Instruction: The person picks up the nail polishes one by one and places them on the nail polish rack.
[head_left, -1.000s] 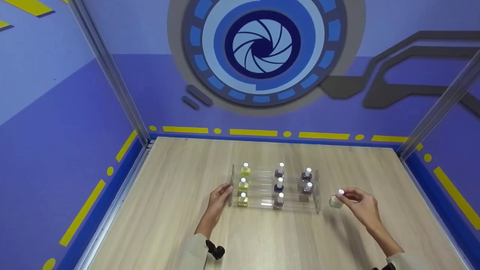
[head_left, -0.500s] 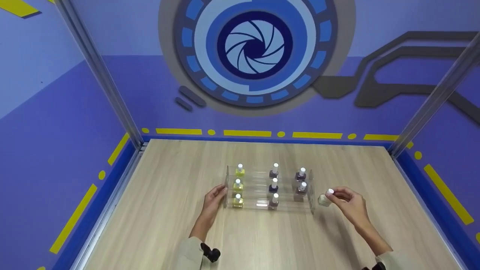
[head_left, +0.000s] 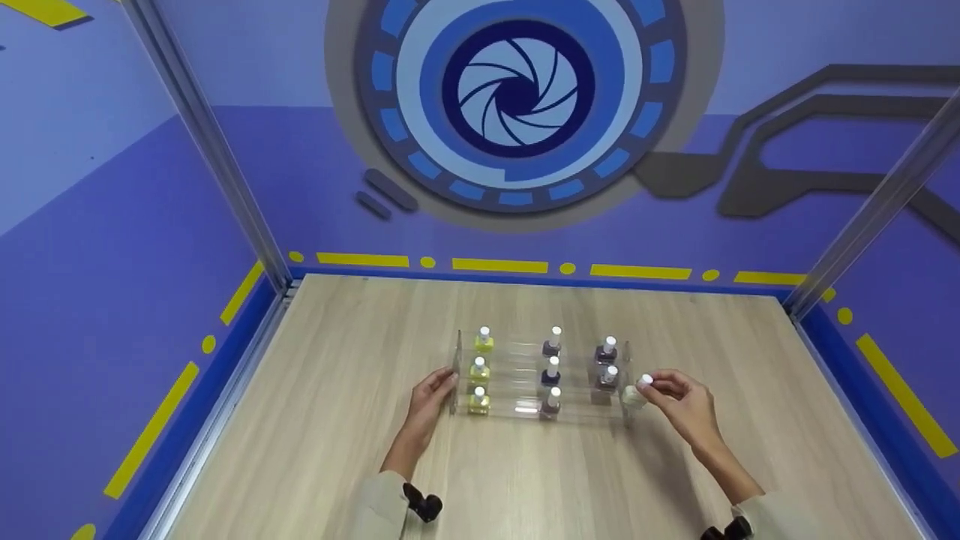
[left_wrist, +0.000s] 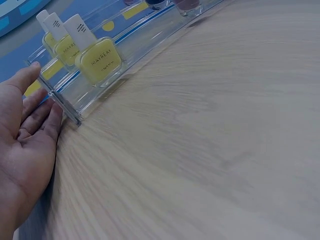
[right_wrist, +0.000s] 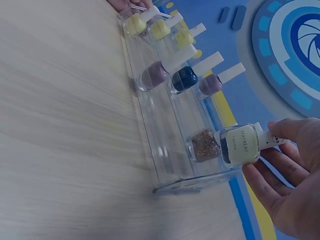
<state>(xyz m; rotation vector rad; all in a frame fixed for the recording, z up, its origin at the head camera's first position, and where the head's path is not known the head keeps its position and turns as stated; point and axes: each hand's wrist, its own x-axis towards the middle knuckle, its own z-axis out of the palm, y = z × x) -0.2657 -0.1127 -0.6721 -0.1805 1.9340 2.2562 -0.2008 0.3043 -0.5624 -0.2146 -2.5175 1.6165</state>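
My right hand pinches a pale-cream nail polish bottle by its white cap. The bottle is off the table, tilted, at the right end of a clear tiered rack. In the right wrist view it overlaps a glittery brown bottle standing in the rack. My left hand touches the rack's left end panel, its thumb near the panel's edge and its loosely bent fingers along the outer side. On the rack stand yellow bottles at the left, purple and dark blue ones mid-rack, and dark ones at the right.
The rack stands on a light wooden table. Blue printed walls with yellow marks enclose the table, and metal posts rise at the back corners. Bare rack tiers show between the yellow and the mid-rack bottles.
My right hand has carried the cream nail polish bottle leftward, from beside the rack to its right end panel. My left hand keeps its place at the rack. The head view has shifted slightly.
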